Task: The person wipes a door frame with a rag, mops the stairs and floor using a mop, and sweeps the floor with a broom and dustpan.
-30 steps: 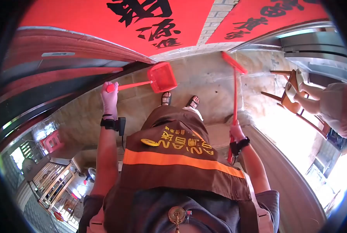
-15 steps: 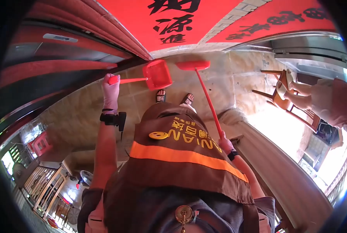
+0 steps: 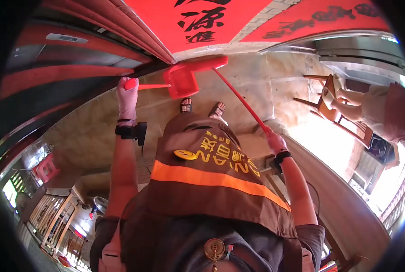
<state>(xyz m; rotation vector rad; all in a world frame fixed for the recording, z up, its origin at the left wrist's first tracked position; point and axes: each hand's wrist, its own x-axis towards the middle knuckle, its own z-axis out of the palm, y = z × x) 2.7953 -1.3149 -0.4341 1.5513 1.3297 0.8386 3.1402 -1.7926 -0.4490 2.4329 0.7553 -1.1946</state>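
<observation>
My left hand (image 3: 127,100), in a pink glove, is closed around the handle end of a red long-handled dustpan (image 3: 184,84). The pan rests on the floor in front of my sandalled feet. In my right hand (image 3: 276,142), also gloved in pink, is the stick of a red broom (image 3: 240,96). The broom head (image 3: 210,63) is at the pan's upper right edge and partly overlaps it in view. Whatever may lie inside the pan is too small to tell.
Dark red-framed panels (image 3: 71,75) run along the left. Ahead is a wall with a red banner (image 3: 238,18). On the right, another person's legs (image 3: 352,102) rest at a wooden chair (image 3: 327,97). A pale ledge (image 3: 334,199) lies to my right.
The broom head has swung left to the dustpan's edge. My right hand has moved forward and slightly outward with the stick. The dustpan and left hand have shifted only slightly.
</observation>
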